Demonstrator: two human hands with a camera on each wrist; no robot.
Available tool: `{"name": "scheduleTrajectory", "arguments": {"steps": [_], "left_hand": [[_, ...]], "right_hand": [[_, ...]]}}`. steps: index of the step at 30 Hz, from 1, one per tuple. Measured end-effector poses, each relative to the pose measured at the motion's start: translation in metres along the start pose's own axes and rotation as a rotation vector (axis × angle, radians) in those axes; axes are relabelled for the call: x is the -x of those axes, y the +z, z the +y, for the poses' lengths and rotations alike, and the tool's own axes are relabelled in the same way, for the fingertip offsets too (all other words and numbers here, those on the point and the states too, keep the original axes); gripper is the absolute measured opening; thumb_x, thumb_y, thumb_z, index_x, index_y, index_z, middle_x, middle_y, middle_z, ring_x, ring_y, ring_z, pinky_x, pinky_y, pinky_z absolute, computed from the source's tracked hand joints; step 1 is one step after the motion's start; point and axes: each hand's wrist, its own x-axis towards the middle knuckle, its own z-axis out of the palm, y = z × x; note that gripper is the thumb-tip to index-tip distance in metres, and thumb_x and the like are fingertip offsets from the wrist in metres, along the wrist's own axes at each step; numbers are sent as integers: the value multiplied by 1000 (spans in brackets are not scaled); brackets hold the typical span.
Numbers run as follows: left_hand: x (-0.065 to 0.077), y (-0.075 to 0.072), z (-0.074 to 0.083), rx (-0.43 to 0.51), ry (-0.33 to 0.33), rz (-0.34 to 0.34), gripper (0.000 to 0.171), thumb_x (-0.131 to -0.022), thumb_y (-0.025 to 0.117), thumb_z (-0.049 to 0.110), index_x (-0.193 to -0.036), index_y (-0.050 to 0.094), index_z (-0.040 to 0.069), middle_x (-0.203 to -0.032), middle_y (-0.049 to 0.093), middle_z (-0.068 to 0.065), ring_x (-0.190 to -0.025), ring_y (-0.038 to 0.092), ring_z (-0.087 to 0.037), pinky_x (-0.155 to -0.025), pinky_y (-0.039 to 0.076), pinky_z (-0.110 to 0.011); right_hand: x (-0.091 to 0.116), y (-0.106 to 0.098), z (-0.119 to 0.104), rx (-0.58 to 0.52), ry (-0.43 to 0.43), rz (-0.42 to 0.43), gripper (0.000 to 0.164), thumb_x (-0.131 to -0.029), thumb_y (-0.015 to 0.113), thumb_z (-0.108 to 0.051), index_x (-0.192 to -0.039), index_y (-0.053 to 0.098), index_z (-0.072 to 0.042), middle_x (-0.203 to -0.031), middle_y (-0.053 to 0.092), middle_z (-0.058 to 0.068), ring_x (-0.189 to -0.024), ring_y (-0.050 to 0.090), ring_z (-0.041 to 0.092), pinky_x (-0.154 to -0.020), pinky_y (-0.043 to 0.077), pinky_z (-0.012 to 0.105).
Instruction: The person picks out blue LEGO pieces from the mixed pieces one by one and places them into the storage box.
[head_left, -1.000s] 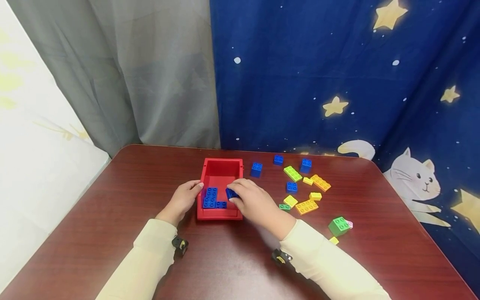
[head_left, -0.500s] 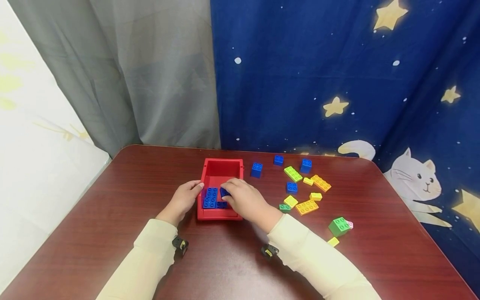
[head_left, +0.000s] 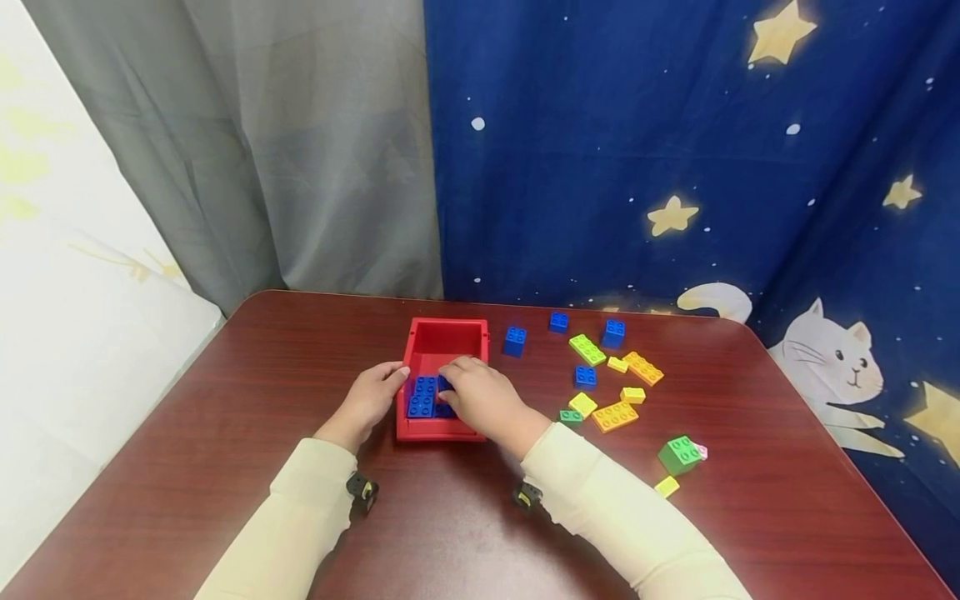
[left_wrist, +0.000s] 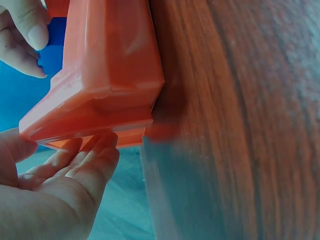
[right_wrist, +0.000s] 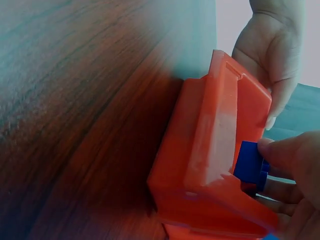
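A red plastic box (head_left: 441, 430) stands on the table. My left hand (head_left: 366, 402) holds its left side, thumb over the rim and fingers along the outer wall, as the left wrist view (left_wrist: 65, 180) shows. Inside the near part of the box lie blue studded building bricks (head_left: 422, 397). My right hand (head_left: 483, 402) reaches in over the right wall and pinches a blue brick (right_wrist: 248, 162) between thumb and fingers, right beside the others. The fingers hide part of this brick in the head view.
Right of the box, loose blue bricks (head_left: 514, 341), a lime plate brick (head_left: 587, 350), orange ones (head_left: 615, 416) and small yellow ones (head_left: 633, 395) lie scattered. A larger green brick (head_left: 679, 455) sits farther right. Curtains (head_left: 570, 167) hang behind the table's far edge.
My right hand has moved left inside the box with the blue brick, from near the right wall to beside the bricks in it. My left hand keeps its hold on the box.
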Motion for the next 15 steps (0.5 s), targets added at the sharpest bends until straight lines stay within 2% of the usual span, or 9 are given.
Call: {"name": "scheduleTrajectory", "arguments": {"steps": [6, 11, 15], "left_hand": [[1, 0, 0, 8, 7, -2, 51, -103, 44, 29, -145, 39, 0, -144, 42, -24, -133, 38, -43, -105, 37, -56], [1, -1, 0, 14, 7, -4, 51, -103, 43, 29, -145, 39, 0, -145, 41, -24, -134, 38, -43, -106, 37, -56], [1, 0, 0, 17, 3, -3, 51, -103, 43, 29, -145, 39, 0, -145, 41, -24, -134, 38, -43, -106, 37, -56]], "right_hand": [[-3, 3, -2, 35, -6, 2, 42, -89, 69, -30, -126, 64, -10, -117, 65, 6, -112, 60, 20, -93, 53, 37], [-7, 6, -5, 113, -25, -5, 37, -87, 71, -31, -117, 67, -10, -102, 67, 5, -98, 64, 17, -83, 57, 33], [-10, 8, -7, 166, -23, -26, 35, -88, 70, -32, -115, 68, -9, -97, 67, 5, -93, 63, 17, -79, 58, 33]]}}
